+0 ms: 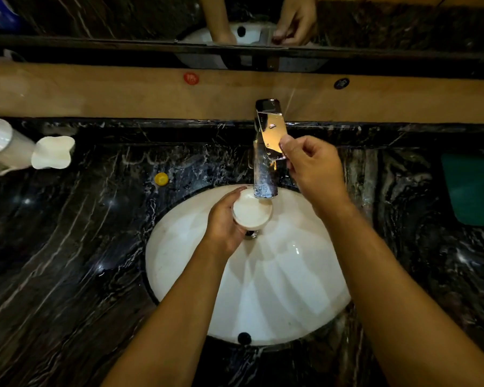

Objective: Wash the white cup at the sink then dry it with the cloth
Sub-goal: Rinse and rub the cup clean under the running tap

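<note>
My left hand (224,219) grips the white cup (252,210) upright over the white oval sink (277,289), right under the chrome tap spout (264,174). The cup looks full of water to its rim. My right hand (310,166) pinches the tap's flat chrome lever (271,129) between thumb and fingers. A dark green cloth (475,188) lies flat on the counter at the far right.
The black marble counter (68,247) surrounds the sink. White ceramic holders (9,146) and a white wavy-rimmed dish (54,152) stand at the far left. A small yellow cap (161,179) lies left of the tap. A mirror runs along the back wall.
</note>
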`<state>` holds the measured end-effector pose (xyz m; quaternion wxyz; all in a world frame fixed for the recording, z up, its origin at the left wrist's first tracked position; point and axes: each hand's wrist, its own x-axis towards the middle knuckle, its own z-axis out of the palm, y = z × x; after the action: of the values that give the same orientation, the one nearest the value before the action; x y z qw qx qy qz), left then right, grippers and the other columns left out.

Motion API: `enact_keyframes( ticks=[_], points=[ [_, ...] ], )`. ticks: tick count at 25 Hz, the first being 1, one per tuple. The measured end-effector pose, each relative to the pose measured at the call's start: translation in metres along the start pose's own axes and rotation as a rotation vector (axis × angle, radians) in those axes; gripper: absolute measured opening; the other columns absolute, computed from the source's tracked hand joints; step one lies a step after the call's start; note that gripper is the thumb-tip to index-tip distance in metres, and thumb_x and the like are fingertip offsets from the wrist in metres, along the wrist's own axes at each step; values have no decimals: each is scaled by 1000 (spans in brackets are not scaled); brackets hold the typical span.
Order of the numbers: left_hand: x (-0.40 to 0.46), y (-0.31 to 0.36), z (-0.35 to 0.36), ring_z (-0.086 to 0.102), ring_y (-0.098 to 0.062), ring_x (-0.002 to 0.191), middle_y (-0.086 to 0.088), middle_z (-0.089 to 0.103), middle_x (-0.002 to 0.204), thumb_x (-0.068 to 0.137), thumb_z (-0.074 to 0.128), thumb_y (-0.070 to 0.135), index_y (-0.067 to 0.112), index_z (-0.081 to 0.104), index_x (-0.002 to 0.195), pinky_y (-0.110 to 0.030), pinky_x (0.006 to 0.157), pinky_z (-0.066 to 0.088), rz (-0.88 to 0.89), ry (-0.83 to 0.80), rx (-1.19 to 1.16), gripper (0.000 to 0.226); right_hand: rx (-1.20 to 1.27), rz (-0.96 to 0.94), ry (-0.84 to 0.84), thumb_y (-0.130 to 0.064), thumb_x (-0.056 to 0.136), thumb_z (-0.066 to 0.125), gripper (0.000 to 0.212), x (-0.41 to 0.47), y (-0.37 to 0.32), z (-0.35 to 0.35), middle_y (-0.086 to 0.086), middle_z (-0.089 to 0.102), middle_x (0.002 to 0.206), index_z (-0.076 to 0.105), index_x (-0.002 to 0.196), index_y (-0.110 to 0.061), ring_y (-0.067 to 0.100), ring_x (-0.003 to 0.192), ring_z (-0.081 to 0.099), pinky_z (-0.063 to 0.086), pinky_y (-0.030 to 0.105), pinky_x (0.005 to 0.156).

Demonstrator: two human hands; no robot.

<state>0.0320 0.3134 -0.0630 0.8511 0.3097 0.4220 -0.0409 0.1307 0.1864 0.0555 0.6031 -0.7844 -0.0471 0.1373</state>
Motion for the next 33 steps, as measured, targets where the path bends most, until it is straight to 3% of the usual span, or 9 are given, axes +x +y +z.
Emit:
enact_keyframes(
  ticks=[4,7,12,14,17,20,23,30,33],
  points=[
    [-5,6,-6,73,-34,93,-15,75,112,99,56,20,13,68,119,-47,84,58,6,15,-21,24,36,59,130,-50,101,50,53,-6,17,8,-5,54,58,66,81,-4,3,47,43,35,18,45],
    [-12,7,-13,68,-35,98,-11,72,109,98,58,20,18,71,106,-46,81,55,41,99,37,16,151,448,179,-55,106,33,59,-32,47,14,0,57,64,69,86,-12,11,51,44,34,22,46],
    [-36,2,-21,64,-11,70,11,72,70,83,57,16,19,74,67,-23,57,48,337,230,388,23,278,1014,-327,-75,94,32,83,-98,91,45,17,70,74,64,112,-1,18,47,48,36,22,48],
    [-49,-4,-28,55,-4,58,9,62,61,74,53,15,16,65,61,-18,51,43,473,147,492,18,423,1072,-418,-68,94,42,67,-103,91,53,16,68,73,65,106,-5,17,46,49,38,21,44],
    [-65,-14,-41,54,-5,68,6,61,75,73,49,11,20,64,71,-17,60,44,500,54,562,18,418,987,-361,-22,91,52,20,-102,84,60,11,60,70,60,100,-7,16,47,47,34,23,43],
    [-73,-26,-49,61,-14,106,-1,61,116,82,49,4,29,65,114,-32,87,55,329,83,607,44,188,761,-264,-1,78,51,39,-108,79,60,12,63,85,61,115,-6,21,61,54,40,25,47],
    [-84,-32,-53,67,-34,109,-14,68,120,91,50,7,15,62,125,-52,93,59,160,90,625,38,-141,503,-214,-3,86,55,53,-123,68,57,3,64,114,54,136,-20,22,94,60,50,31,72],
    [-107,-17,-56,67,0,69,9,75,81,97,62,13,23,70,93,-16,61,51,304,-34,842,13,-339,196,-60,-6,89,65,44,-160,52,31,-1,71,114,60,129,-25,19,101,63,54,30,86],
    [-115,-11,-42,71,-7,81,6,77,92,96,66,10,20,70,102,-14,66,54,364,-59,863,12,-240,227,9,-1,90,62,37,-163,45,23,-2,69,108,64,120,-23,19,97,64,55,27,81]
  ],
)
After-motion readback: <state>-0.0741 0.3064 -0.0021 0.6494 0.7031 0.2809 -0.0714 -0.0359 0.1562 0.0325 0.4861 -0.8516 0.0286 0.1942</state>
